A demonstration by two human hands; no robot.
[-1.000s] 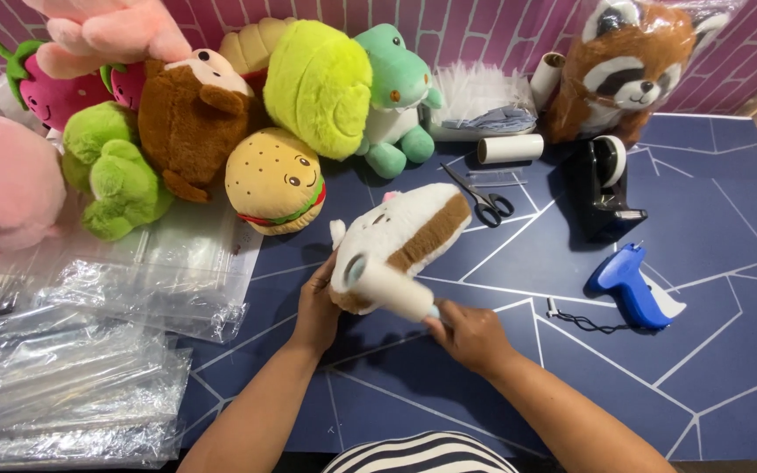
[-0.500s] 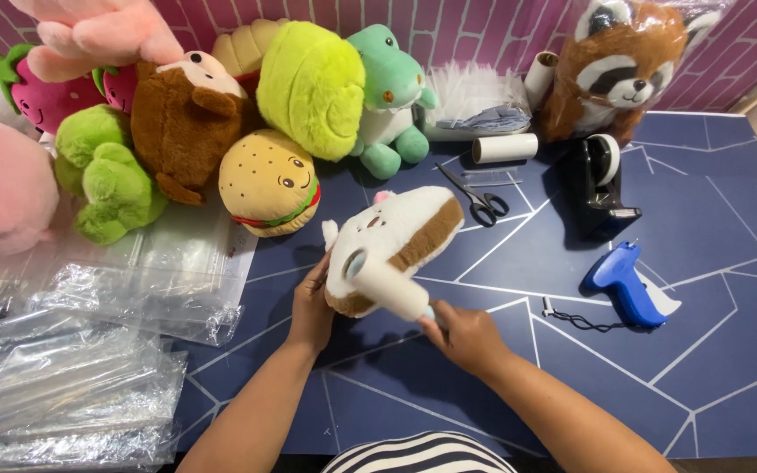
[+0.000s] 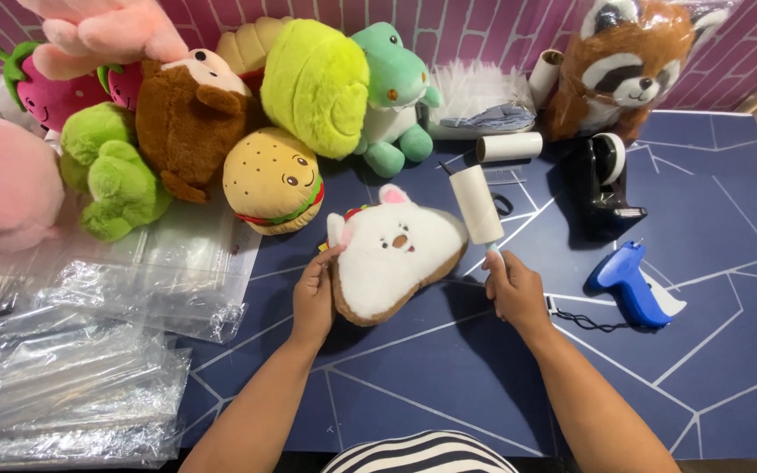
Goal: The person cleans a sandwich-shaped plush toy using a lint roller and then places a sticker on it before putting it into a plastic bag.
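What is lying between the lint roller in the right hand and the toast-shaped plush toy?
Nothing visible. The right hand holds the lint roller upright just beside the toast plush, with only bare blue mat between them. The left hand grips the plush's far edge, away from the roller.

A dark blue table point(image 3: 729, 193) with pale crack-like lines stands against a purple brick-patterned wall point(image 3: 484, 26), evenly lit.

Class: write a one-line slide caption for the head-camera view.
Left hand steadies a toast-shaped plush; right hand holds a lint roller.
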